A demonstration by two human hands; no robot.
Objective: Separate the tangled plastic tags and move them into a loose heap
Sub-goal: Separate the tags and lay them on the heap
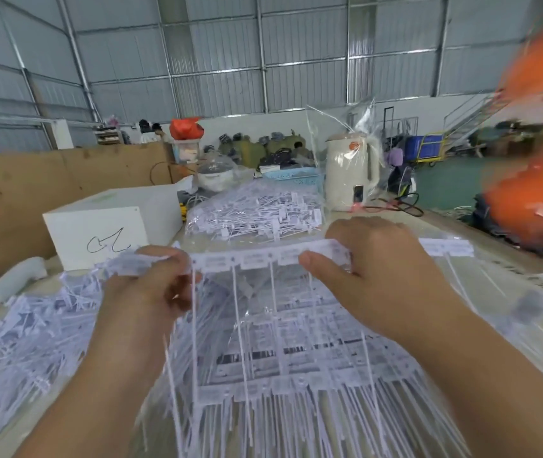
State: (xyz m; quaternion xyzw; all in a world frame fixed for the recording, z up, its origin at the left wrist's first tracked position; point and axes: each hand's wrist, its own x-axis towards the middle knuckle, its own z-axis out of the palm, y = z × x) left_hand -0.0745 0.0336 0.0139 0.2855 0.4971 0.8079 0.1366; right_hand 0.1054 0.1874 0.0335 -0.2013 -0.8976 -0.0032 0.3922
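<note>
A joined strip of white plastic tags (263,259) is held up across the middle of the view, its thin tails hanging down. My left hand (151,285) grips the strip's left end together with a bunch of tags. My right hand (372,259) pinches the strip near its middle, thumb in front. The strip's right end (448,247) sticks out past that hand. Under the hands lies a flat stack of joined tag sheets (296,365). A loose heap of separated tags (28,332) spreads over the table at the left.
Another pile of tags in clear plastic (257,209) lies behind the hands. A white box (111,226) stands at the back left, a cream kettle (351,173) in a plastic wrap at the back right. Cardboard (15,193) walls the left side. Blurred orange shapes (534,200) fill the right edge.
</note>
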